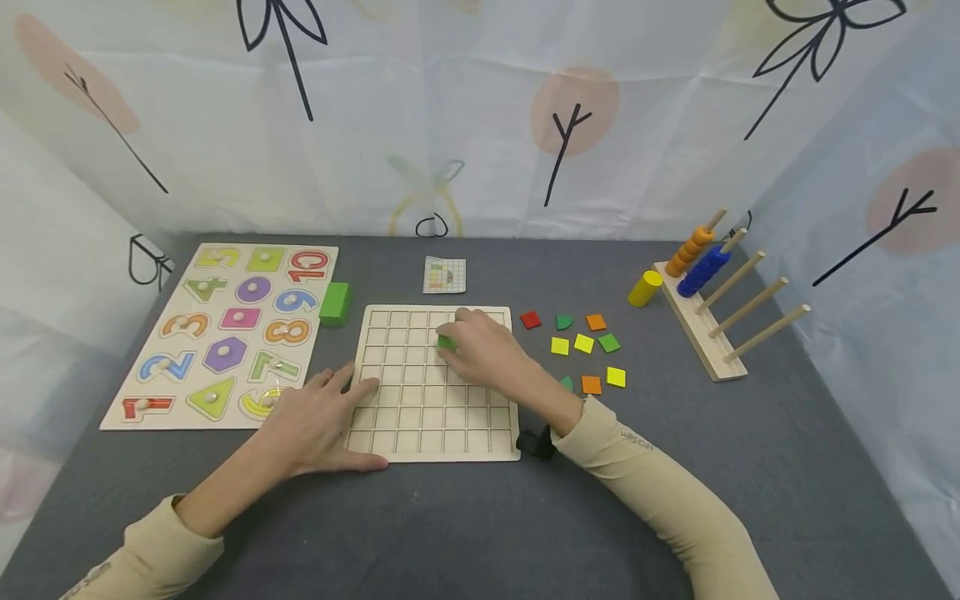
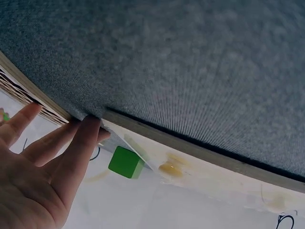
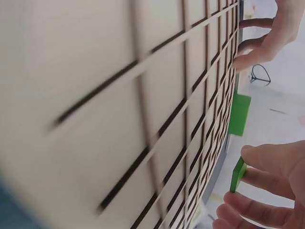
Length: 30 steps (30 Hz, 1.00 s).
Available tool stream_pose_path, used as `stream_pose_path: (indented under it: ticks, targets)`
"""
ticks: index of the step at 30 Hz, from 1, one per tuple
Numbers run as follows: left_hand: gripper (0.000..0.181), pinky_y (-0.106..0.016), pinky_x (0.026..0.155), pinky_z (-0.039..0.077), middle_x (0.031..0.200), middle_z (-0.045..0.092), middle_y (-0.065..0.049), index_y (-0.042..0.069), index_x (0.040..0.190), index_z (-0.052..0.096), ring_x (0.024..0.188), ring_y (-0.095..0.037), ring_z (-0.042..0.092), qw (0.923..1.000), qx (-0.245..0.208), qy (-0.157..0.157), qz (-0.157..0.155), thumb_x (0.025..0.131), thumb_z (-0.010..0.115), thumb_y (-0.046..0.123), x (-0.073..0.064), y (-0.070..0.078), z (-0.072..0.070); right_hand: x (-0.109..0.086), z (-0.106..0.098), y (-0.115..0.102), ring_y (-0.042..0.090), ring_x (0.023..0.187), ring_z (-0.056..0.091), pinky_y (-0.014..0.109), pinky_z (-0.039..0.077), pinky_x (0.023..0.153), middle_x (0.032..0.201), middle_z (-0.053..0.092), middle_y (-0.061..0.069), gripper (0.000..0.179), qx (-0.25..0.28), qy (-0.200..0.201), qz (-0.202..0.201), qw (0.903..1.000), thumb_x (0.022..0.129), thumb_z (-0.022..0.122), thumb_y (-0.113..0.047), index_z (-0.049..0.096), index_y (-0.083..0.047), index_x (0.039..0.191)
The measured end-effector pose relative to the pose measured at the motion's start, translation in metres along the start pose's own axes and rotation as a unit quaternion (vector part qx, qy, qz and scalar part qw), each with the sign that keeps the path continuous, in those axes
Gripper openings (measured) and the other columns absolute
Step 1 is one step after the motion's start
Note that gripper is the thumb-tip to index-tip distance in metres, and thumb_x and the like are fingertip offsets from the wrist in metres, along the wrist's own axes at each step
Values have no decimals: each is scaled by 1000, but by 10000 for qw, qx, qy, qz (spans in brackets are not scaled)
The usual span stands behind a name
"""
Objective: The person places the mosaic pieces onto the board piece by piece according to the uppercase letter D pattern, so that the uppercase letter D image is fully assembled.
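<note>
A pale wooden grid board point(image 1: 420, 417) lies on the dark table. My right hand point(image 1: 483, 350) is over its upper right part and pinches a small flat green tile point(image 1: 447, 342) between thumb and fingers. The right wrist view shows that green tile point(image 3: 237, 175) edge-on, at the fingertips near the grid. My left hand point(image 1: 315, 425) spreads along the board's left edge, fingers straight, thumb at the lower left corner. Several loose tiles, such as a red tile point(image 1: 531, 320), a yellow tile point(image 1: 584, 343) and an orange tile point(image 1: 591, 385), lie right of the board.
At the left lies a number and shape puzzle board point(image 1: 243, 342) with knobs, a green block point(image 1: 334, 304) at its right edge. A small printed card point(image 1: 445, 275) sits behind the grid. A yellow cylinder point(image 1: 645, 288) and a wooden peg stand point(image 1: 705, 333) with beads are at the right.
</note>
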<state>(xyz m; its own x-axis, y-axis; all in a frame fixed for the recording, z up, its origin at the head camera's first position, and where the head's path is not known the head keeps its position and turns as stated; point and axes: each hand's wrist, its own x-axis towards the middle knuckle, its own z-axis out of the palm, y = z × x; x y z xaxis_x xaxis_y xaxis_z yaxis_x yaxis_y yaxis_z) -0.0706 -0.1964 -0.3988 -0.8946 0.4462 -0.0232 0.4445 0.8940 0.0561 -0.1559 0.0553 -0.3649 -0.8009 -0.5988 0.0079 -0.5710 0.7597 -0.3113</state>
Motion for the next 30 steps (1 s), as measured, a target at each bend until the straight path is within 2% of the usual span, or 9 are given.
stream_pose_path:
  ticks: [6,12,20,27,30]
  targets:
    - [105,-58,64,59,141,60,-26,17,137,60,116,-48,65,10000,60,50,-45,62,70,89,0,3,3,22,4,-16,19,80,57,28,48,61,95,67,8,16,51,-178,-140,9997,100,65,-19,78,-11,105]
    - [103,-52,58,58,135,62,-26,16,133,60,109,-48,67,9998,99,157,-30,61,71,88,0,5,3,43,12,-26,14,77,51,23,41,56,89,67,6,16,43,-275,-214,9994,99,63,-16,76,-11,92]
    - [103,-47,50,55,129,63,-24,14,131,59,101,-47,69,9996,151,246,-35,62,68,91,0,9,3,60,24,-31,13,85,57,24,48,65,100,72,3,19,3,-393,-82,9992,98,66,-20,79,-13,110]
    - [103,-40,45,50,120,63,-20,13,129,58,89,-40,66,9992,188,340,-19,62,69,91,1,11,4,67,26,-32,13,82,57,24,49,62,98,71,3,16,31,-473,32,9989,95,65,-15,80,-14,102]
    - [103,-38,44,48,121,63,-21,13,129,57,88,-40,66,9992,208,355,3,63,69,90,2,11,5,68,27,-32,14,83,58,24,50,63,101,71,4,16,20,-474,93,9988,96,66,-14,80,-14,104]
